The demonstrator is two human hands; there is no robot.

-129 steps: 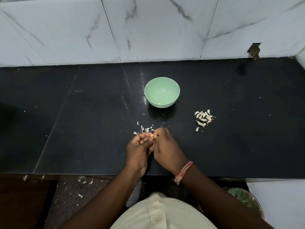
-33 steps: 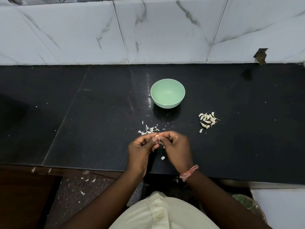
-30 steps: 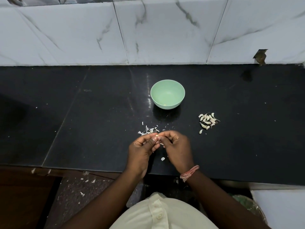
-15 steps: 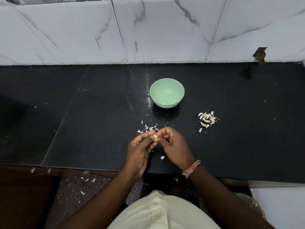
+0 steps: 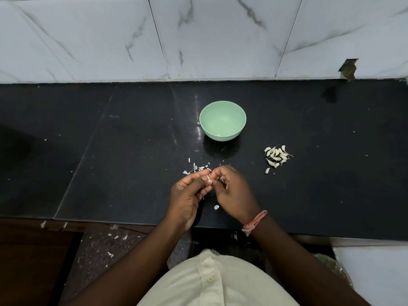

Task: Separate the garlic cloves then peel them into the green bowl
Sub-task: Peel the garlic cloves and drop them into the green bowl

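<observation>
1. Both hands meet: left hand (image 5: 189, 195) pinches a garlic clove (image 5: 208, 177); right hand (image 5: 234, 193) pinches its skin, peeling.
2. Next, I think: drop it into the green bowl (image 5: 222, 111).
3. Unpeeled cloves (image 5: 277, 155) wait beside the bowl.

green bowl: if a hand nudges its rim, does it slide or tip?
The green bowl probably slides before it tips: it sits upright on a glossy black counter that likely offers little grip. It is likely light, since it holds only one small pale piece, perhaps a peeled clove. Its rounded wall narrows downward, so a high rim push might rock it.
</observation>
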